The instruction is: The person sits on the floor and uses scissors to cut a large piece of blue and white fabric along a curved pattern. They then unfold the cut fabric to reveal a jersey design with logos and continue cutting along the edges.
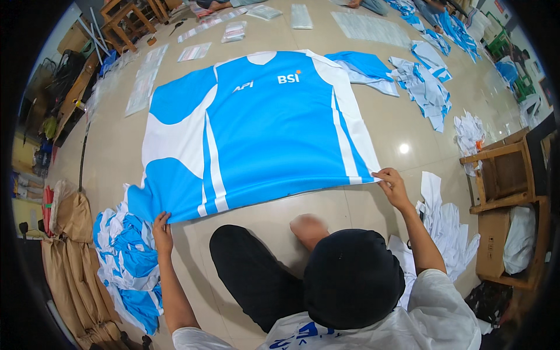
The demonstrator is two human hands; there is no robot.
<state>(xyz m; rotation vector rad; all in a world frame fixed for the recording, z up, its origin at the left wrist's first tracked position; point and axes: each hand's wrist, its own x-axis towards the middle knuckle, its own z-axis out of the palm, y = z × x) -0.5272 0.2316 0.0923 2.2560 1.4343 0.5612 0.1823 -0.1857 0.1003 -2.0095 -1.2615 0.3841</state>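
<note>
A large sky-blue and white jersey point(268, 134) with small printed lettering lies spread in front of me, its near edge raised slightly at the corners. My left hand point(163, 224) pinches the near left corner. At the near right corner, my right hand point(389, 182) grips the hem between thumb and fingers. A heap of blue and white fabric point(125, 248) sits beside my left arm, and white fabric pieces point(443, 233) lie outside my right arm. Another blue and white piece point(367, 73) is partly under the jersey's far right side.
Plastic-wrapped bundles point(233, 30) and loose garments point(420, 87) lie across the tiled floor point(408, 125). Wooden frames point(496, 151) with a cardboard box stand at the right, brown sacks point(70, 262) at the left. Other people's legs point(367, 6) show at the far edge. My bare foot and dark-clad legs are below.
</note>
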